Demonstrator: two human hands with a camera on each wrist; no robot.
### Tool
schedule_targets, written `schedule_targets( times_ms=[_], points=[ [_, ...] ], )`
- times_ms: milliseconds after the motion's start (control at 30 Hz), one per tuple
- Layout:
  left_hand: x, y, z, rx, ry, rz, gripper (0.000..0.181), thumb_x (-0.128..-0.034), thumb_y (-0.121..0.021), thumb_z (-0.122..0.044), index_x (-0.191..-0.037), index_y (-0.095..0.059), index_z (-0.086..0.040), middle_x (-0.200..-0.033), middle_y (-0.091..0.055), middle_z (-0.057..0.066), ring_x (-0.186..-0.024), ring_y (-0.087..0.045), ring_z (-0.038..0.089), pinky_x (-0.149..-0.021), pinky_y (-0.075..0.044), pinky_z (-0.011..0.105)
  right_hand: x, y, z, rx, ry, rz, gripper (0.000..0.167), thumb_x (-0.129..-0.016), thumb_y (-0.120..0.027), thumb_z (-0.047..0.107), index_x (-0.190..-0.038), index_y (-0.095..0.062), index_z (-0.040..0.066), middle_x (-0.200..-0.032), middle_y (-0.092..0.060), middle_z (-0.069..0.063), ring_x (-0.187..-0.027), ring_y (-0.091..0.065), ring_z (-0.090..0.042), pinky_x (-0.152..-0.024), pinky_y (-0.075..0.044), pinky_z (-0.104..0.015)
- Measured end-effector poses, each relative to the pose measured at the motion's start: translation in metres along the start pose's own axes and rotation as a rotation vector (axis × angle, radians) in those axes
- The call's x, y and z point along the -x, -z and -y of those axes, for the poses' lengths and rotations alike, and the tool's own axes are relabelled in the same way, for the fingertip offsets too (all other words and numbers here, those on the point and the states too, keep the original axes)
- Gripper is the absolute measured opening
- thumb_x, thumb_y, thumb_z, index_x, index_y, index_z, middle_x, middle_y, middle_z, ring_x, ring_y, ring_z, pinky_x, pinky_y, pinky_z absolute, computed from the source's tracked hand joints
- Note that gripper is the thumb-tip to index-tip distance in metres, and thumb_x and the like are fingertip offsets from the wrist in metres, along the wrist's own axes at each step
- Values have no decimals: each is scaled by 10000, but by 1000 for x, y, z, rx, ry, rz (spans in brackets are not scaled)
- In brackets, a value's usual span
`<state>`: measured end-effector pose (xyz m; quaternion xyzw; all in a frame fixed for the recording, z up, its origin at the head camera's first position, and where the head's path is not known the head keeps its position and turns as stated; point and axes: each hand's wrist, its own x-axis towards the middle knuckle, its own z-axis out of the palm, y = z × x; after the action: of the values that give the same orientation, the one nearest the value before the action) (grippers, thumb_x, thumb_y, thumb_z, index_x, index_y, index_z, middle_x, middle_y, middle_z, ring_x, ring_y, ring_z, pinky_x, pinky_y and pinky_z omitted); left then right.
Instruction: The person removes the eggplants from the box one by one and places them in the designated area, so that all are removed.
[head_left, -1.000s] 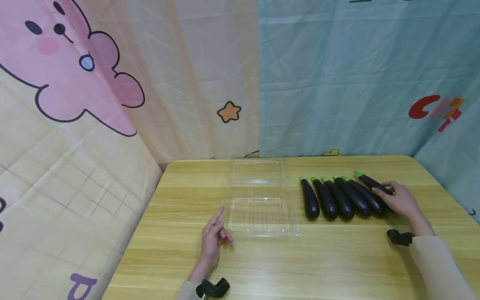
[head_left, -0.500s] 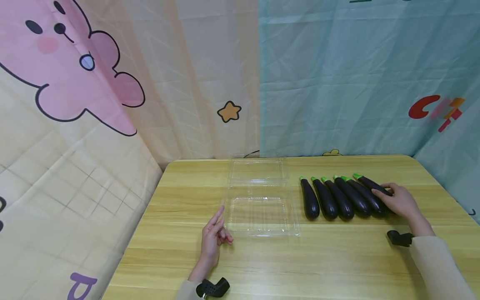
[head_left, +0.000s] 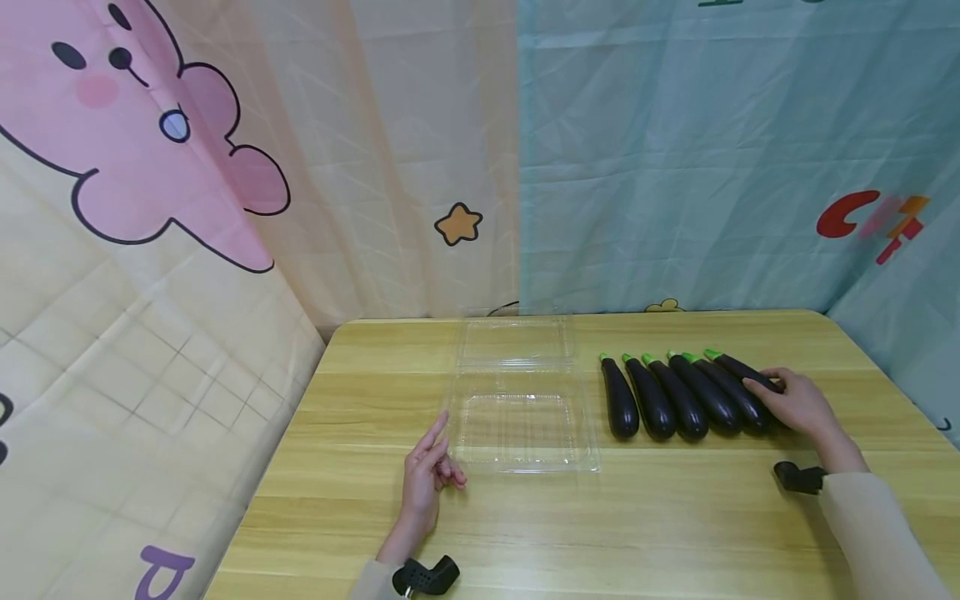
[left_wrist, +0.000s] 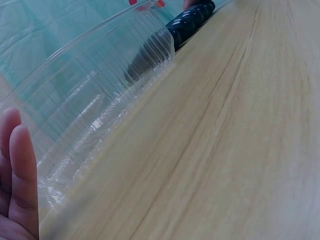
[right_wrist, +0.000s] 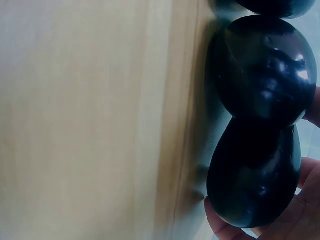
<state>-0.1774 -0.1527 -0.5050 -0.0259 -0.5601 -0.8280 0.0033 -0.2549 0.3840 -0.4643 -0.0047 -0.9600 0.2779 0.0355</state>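
Observation:
On the right of the table, several dark purple eggplants (head_left: pixel 686 404) with green stem ends lie side by side in a slanted row. My right hand (head_left: pixel 804 406) grips the rightmost eggplant (head_left: pixel 738 367) around its thick end, thumb toward the row. In the right wrist view that held eggplant (right_wrist: pixel 255 175) touches its neighbour (right_wrist: pixel 270 70), and fingers (right_wrist: pixel 222 222) curl beneath it. A clear plastic clamshell container (head_left: pixel 517 462) stands with its lid laid back, left of the eggplants. At its left front edge is my left hand (head_left: pixel 423 483), index finger extended, holding nothing.
The wooden table (head_left: pixel 600 533) has rounded back corners. Printed curtains (head_left: pixel 637 167) hang close behind it and along both sides. A black wrist camera (head_left: pixel 426 577) sits on the left wrist, another camera (head_left: pixel 799 477) on the right.
The rightmost eggplant's stem end has shifted slightly left and down toward the row, with my right hand still gripping it. My left hand and the container have stayed put.

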Motion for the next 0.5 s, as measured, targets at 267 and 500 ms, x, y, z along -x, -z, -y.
schedule_targets(
  times_ms=[267,500],
  points=[
    [0,0,0,-9,-6,9,525,-1002,-456,-169,-1472,-291,-4,-512,-452,6,-488,-585,122,-493,-513,239,2,0,3,10,-4,1,618,-978,-471,377,-1166,-445,-211,-1096,-454,-453,-957,-476,-551,-778,-410,-608],
    [-1,1,0,-8,-8,14,531,-1004,-457,-172,-1472,-282,6,-515,-452,-1,-489,-587,117,-496,-513,236,3,-1,1,20,-18,21,647,-989,-440,401,-1196,-417,-212,-1129,-432,-453,-994,-453,-563,-810,-393,-622]
  ],
)
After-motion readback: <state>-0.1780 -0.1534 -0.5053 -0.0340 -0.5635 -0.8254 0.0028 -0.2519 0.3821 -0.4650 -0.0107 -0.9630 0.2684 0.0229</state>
